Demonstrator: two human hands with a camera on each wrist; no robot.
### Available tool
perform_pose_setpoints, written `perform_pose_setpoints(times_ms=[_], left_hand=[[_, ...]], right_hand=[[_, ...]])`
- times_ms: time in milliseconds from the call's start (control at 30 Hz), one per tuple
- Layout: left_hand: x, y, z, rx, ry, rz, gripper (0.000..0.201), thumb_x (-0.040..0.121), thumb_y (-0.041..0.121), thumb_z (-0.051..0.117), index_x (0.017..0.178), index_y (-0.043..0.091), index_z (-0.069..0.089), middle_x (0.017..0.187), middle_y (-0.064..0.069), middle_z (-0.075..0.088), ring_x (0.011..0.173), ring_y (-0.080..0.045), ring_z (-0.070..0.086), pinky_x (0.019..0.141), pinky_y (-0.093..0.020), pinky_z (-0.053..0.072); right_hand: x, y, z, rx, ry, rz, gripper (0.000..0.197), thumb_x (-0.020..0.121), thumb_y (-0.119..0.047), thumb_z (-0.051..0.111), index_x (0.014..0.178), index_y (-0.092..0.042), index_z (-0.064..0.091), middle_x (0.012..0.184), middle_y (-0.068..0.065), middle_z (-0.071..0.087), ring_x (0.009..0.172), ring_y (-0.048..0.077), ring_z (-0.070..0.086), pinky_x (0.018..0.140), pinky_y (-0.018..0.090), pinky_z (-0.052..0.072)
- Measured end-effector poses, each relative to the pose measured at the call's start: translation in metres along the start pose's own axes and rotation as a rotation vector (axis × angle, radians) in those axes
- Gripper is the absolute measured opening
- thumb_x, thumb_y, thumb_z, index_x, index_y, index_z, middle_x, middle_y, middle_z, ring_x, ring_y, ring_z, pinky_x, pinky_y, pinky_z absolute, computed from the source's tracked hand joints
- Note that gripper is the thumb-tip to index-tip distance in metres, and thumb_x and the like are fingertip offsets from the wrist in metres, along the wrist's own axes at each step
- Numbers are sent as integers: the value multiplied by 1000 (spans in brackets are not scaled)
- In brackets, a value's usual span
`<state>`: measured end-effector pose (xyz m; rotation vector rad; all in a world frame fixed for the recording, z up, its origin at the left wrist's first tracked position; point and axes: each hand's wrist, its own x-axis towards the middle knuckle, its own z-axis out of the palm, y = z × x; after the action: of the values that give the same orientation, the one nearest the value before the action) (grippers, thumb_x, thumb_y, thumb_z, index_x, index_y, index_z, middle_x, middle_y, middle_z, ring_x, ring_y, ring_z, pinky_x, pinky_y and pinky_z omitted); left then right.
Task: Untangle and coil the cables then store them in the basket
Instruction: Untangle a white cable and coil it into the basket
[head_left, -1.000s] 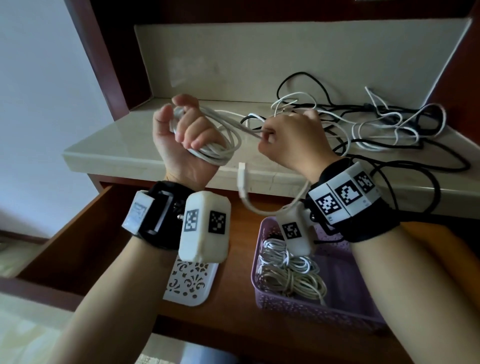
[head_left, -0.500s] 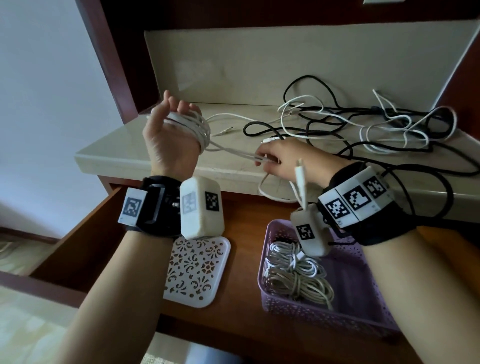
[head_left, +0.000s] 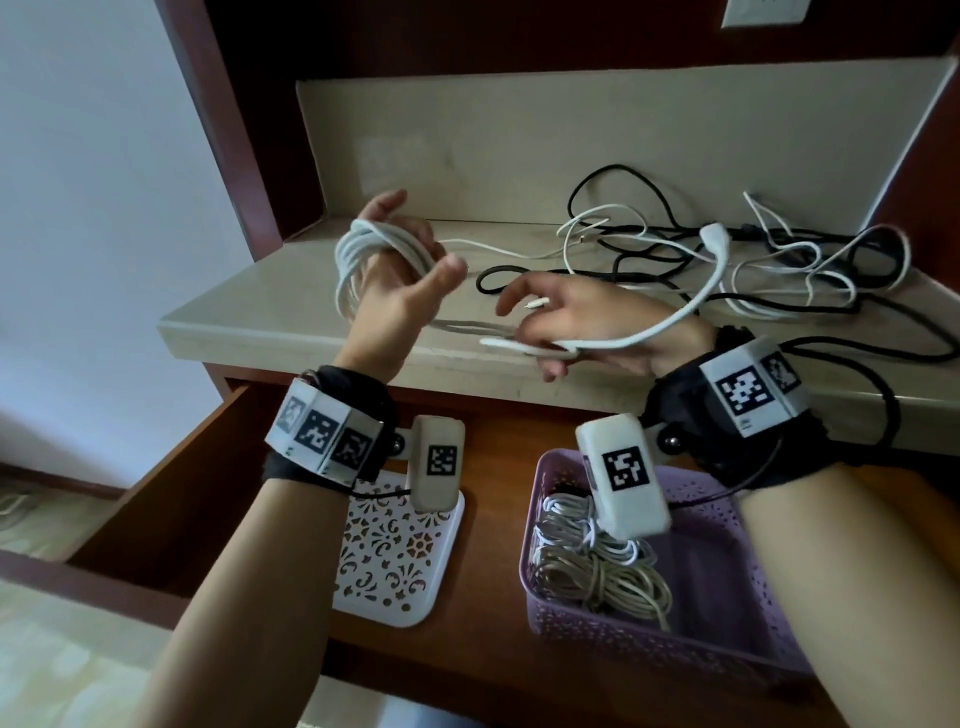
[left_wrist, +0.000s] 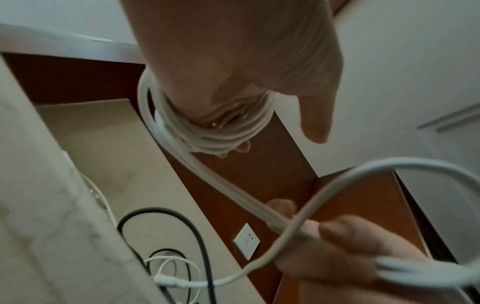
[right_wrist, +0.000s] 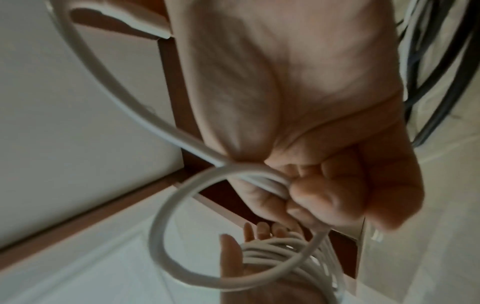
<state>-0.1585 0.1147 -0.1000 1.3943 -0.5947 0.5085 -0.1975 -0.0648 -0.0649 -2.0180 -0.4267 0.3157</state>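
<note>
— White cable (head_left: 363, 254) is wound round and round the left hand (head_left: 395, 275), isn't it?

— Yes. The loops sit around the palm and the back of that hand. The fingers (head_left: 384, 208) are straight and spread, pointing up, and the thumb sticks out to the side. They are not squeezing anything.

— And the right hand (head_left: 587, 322)?

— It is lower and to the right, close to the left one but not touching it. Its thumb and bent fingers pinch the loose end of the same white cable. In the right wrist view the cable makes one round loop beside the fingers (right_wrist: 311, 195). The index finger points out a bit.

— Where does the end go?

— It curves up behind the right hand, and the white plug (head_left: 714, 234) is in the air above the pile.

— What pile?

— A messy heap of black and white cables (head_left: 779, 270) lying on the pale stone shelf (head_left: 260, 317), behind and to the right of the hands.

— And lower down?

— A brown wooden drawer (head_left: 493, 431) is pulled open. A purple basket (head_left: 727, 639) sits in it on the right, with coiled white cables (head_left: 587, 561) inside. A white tray with cut-out patterns (head_left: 395, 561) lies flat beside the basket, on the left. They are near each other but not touching.
</note>
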Motion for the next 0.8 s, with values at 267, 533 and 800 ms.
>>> perform_pose_setpoints(times_ms=[267,533,800], left_hand=[[2,1,6,596,-452,71,44,56,37,56,87,6,58,78,-1,55,87,-15,54,109,-40,30],[-7,6,16,896,-474,151,48,62,35,64,98,3,63,82,1,57,91,-1,47,91,3,18],[-9,-14,24,1025,-178,68,13,88,9,59,93,-2,65,89,-16,66,87,-29,61,72,-25,38]], right_hand=[[3,4,-9,390,-121,72,26,87,3,29,75,-8,49,49,-5,43,35,4,29,48,21,31],[7,7,-7,594,-159,93,16,82,-13,35,70,-11,46,57,-3,43,38,4,30,42,18,35],[8,4,-3,727,-154,17,24,75,-25,35,77,-10,52,55,-3,42,39,8,30,44,19,34]])
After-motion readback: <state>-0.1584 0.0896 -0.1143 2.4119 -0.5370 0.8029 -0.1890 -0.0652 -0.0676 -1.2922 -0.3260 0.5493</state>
